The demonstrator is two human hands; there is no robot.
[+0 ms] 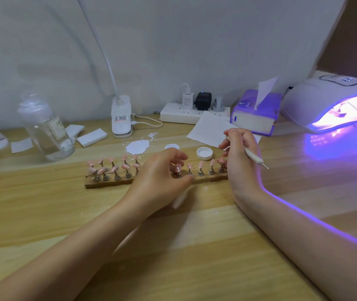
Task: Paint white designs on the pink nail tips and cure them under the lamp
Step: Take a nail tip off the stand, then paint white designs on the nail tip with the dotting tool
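On the wooden table (43,213) lies a long wooden holder strip (108,184) carrying pink nail tips (112,168) on small metal stands, in two rows at its left end and a single row toward its right. The left hand (160,177) rests over the middle of the strip, its fingers curled and its thumb and fingertips closing around the stand of one dotted nail tip (177,168), which bears white spots. The right hand (241,157) sits at the strip's right end and pinches a white dotting tool (253,156) between thumb and fingers, the metal point sticking out to the right, away from the tips. Just behind the hands stand an open small jar (171,147) and its white lid (204,153), with a white paint smear (137,147) on the table to the left. At the far right the curing lamp (333,103) glows violet, with something pink inside, too bright to identify. A tissue box (254,114) sits beside it, and a clear bottle (45,131) stands at left.
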